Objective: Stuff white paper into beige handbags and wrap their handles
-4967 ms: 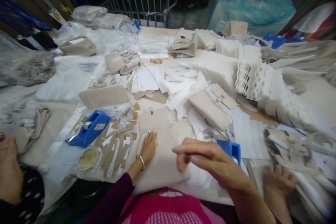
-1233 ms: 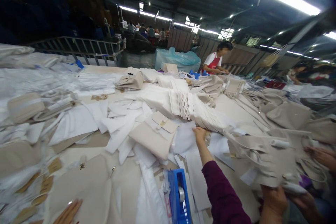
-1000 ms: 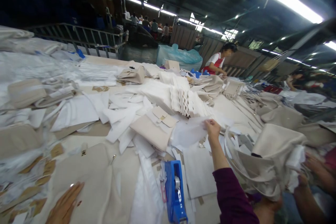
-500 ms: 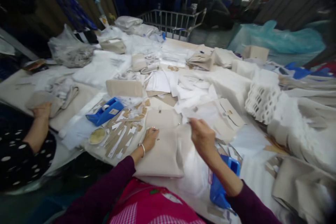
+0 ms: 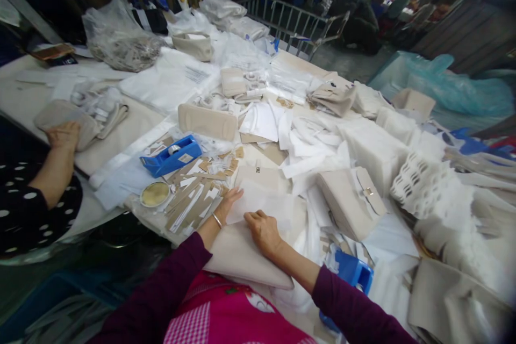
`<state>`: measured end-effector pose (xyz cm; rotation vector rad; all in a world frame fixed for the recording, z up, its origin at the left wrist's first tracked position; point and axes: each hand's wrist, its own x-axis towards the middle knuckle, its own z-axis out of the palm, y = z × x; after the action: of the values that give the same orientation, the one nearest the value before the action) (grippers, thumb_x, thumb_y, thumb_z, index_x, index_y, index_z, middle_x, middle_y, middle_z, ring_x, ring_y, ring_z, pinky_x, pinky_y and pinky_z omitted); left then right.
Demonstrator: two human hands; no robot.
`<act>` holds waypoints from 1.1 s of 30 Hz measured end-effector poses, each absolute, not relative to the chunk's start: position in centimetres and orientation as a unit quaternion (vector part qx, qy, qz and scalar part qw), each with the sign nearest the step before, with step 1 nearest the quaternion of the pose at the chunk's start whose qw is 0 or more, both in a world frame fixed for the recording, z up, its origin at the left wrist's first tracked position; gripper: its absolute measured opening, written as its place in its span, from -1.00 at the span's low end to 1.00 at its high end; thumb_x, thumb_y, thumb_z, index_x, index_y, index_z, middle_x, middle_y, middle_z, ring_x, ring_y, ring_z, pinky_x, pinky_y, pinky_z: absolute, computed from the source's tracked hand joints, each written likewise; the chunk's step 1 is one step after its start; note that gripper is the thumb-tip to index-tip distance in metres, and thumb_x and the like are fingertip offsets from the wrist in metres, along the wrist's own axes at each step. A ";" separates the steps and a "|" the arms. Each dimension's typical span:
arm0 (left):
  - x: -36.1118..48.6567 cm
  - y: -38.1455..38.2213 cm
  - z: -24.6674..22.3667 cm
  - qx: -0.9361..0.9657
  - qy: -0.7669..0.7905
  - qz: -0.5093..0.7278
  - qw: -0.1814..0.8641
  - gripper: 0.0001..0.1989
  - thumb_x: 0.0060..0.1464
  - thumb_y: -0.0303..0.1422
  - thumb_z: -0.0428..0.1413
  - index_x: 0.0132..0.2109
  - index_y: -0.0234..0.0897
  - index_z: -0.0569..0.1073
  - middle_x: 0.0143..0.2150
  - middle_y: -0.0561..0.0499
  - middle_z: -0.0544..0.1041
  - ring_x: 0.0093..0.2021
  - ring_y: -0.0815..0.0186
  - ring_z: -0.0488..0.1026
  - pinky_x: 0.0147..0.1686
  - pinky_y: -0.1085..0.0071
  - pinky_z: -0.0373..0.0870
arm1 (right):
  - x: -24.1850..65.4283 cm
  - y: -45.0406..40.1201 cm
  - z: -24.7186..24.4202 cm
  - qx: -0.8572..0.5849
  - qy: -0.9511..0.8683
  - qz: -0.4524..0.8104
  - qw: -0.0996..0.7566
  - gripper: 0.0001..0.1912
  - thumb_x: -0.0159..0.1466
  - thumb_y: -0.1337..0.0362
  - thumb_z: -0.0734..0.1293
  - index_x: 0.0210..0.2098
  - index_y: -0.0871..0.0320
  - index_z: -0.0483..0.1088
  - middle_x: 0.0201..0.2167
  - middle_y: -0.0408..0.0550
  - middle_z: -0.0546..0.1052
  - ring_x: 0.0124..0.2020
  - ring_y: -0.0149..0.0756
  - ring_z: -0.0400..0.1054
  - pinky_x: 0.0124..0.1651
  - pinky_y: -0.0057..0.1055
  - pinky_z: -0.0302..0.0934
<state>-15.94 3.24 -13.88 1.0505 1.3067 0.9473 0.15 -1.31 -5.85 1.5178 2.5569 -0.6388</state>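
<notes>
A beige bag [image 5: 245,258] lies flat in front of me, with a small metal fitting on its upper flap. Across its middle spreads a thin white sheet [image 5: 266,203]. My right hand [image 5: 264,232] pinches the sheet's lower edge. Fingers apart, my left hand [image 5: 226,208] rests at the sheet's left side, a bangle on its wrist. To the right is another beige bag [image 5: 349,201] with a metal clasp. Left of my hands are cardboard strips [image 5: 191,207], a blue tape dispenser [image 5: 171,156] and a round tin [image 5: 155,193].
At the left, another person's hand [image 5: 64,134] holds a beige piece. A second blue dispenser [image 5: 350,274] sits near my right forearm. White foam stacks [image 5: 373,145] stand at the right. Beyond the table is a metal rail cart [image 5: 290,19].
My right hand has moved left over the bag, bringing the white sheet onto it. My left hand's fingers have spread and shifted slightly up. The view has turned somewhat.
</notes>
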 end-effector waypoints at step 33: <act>-12.5 7.2 -11.9 0.790 0.523 0.152 0.280 -0.54 -0.08 -0.70 -0.12 -0.03 -0.29 0.33 -0.04 -0.15 0.31 0.01 0.16 0.18 0.02 0.21 0.16 | 3.0 1.7 -13.3 0.579 0.767 -0.274 0.024 -0.45 0.25 0.12 0.20 0.22 -0.15 0.04 0.29 -0.08 0.06 0.26 0.09 -0.18 0.17 0.17 -0.30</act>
<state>-12.51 7.21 -11.91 2.1183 1.4028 0.4079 3.00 1.68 -13.32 1.7918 2.3742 -0.8474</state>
